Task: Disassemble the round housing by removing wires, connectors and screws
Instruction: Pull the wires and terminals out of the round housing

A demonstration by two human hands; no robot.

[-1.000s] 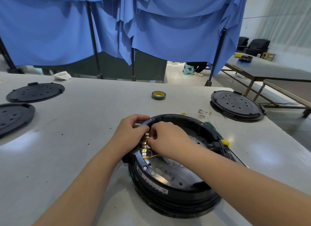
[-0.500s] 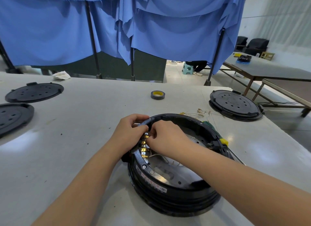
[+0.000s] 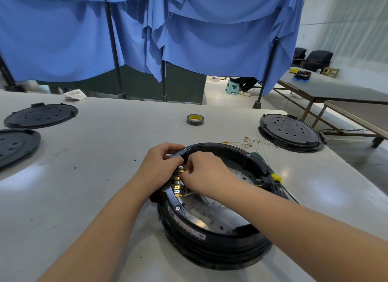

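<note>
On a pale grey table before blue drapes, the round black housing sits near the front edge, its shiny metal base exposed. The left hand grips its rim; the right hand pinches the brass connectors inside.

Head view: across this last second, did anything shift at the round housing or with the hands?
Nothing visibly changed. The left hand grips the rim of the round housing as before, and the right hand stays curled at the brass connectors, fingertips hidden. The tape roll and loose wires lie where they were.
</note>
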